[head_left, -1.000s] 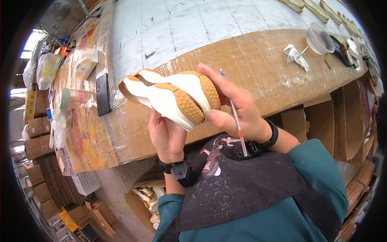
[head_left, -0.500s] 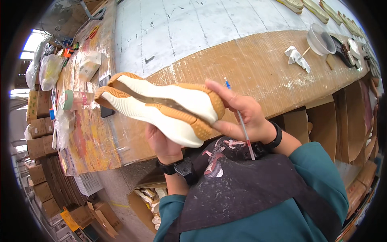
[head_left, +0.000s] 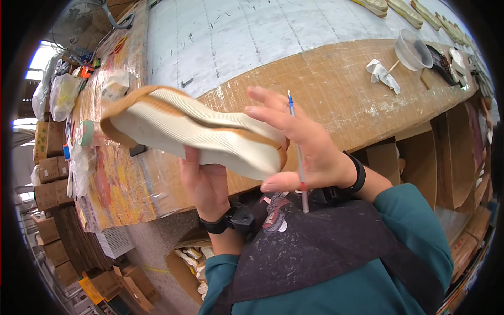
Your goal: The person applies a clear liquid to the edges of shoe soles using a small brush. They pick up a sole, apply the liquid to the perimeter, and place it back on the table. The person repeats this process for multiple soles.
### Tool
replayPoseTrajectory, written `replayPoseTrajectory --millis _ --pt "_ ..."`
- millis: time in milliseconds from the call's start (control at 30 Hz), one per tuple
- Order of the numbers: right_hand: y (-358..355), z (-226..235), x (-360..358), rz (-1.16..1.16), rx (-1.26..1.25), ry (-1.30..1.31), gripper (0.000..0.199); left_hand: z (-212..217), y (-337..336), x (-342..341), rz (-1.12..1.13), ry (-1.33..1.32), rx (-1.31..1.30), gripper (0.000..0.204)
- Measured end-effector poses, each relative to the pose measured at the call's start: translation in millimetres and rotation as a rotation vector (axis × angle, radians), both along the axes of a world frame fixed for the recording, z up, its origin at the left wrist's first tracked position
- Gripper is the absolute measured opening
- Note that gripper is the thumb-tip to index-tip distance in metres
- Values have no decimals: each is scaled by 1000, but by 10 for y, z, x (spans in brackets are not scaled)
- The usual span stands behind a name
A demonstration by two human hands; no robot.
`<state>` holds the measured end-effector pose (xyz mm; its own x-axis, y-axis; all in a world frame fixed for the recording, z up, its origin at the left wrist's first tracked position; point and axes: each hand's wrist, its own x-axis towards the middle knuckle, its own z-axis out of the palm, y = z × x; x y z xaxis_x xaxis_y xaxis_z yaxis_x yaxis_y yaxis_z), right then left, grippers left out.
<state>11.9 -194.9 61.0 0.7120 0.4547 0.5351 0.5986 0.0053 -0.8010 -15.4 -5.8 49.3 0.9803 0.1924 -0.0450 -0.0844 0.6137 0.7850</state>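
A pair of white shoe soles with tan rubber bottoms (head_left: 194, 131) is held pressed together above the near table edge. My left hand (head_left: 203, 184) grips the pair from below, its thumb up against the white sidewall. Beside the right end of the soles is my right hand (head_left: 315, 152), thumb and fingers spread apart. A thin pen refill with a blue tip and a red section (head_left: 302, 185) stays tucked in that hand, crossing in front of the palm. Whether the right fingertips touch the soles is hard to make out.
The cardboard-topped table (head_left: 336, 89) borders a white lined surface (head_left: 226, 37). Far right are a clear plastic tub (head_left: 412, 51), a crumpled tissue (head_left: 382, 76) and a row of soles (head_left: 404, 13). A green-lidded jar (head_left: 86, 133) stands left. Below, a carton (head_left: 178, 278) holds soles.
My right hand has let go of the right end of the soles and spread its fingers, keeping the refill. The pair has turned in my left hand, showing more white sidewall.
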Motion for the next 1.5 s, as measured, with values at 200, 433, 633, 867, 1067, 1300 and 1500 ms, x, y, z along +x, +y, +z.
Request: replayPoseTrajectory --millis 200,433,633,867,1067,1300,1500 --pt "138 -182 113 118 323 692 53 58 11 4 -119 -62 225 41" --pt "173 -287 38 344 840 1203 43 96 -287 79 -75 26 133 46" --pt "250 -348 33 354 897 1250 45 86 -444 84 -22 -31 109 61" --pt "174 -338 -29 359 727 1232 52 -49 -164 -9 149 -102 457 39" --pt "88 -465 -63 357 652 1217 54 -26 -78 -77 137 -196 562 28" --pt "26 -478 -10 233 594 1146 53 -107 -150 -104 131 -136 434 26" --pt "15 -514 26 223 601 1086 52 -169 -141 -92 118 -83 446 30"
